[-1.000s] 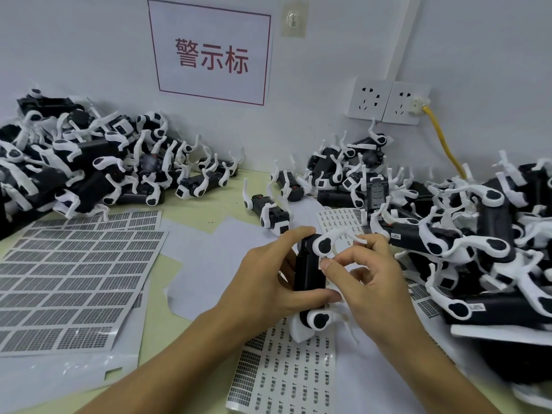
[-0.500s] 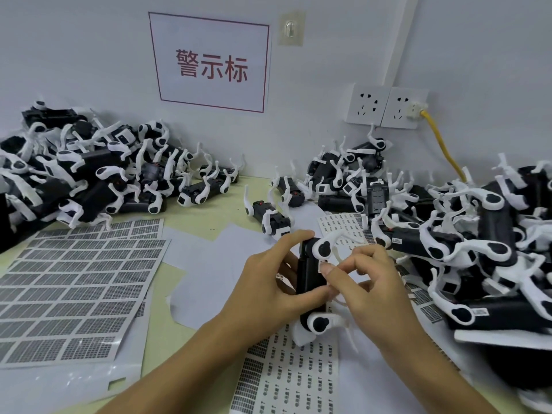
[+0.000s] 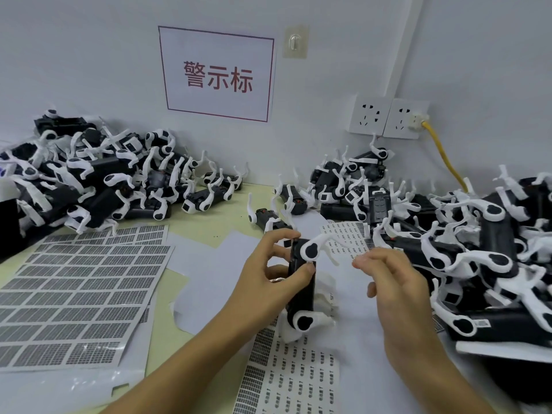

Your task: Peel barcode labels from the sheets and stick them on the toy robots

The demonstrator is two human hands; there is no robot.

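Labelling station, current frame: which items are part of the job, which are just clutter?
Job:
- toy robot, gripped by the left hand
- right hand, off the toy, fingers loosely curled
- barcode label sheet below the hands
- large label sheets at left
- robot piles at left and right

Lying about:
- wall sign
- sockets, yellow cable
- wall hook

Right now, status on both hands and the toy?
Left hand grips toy robot upright over label sheet. Right hand off the toy, fingers curled, apparently holding nothing. Nothing in the way.
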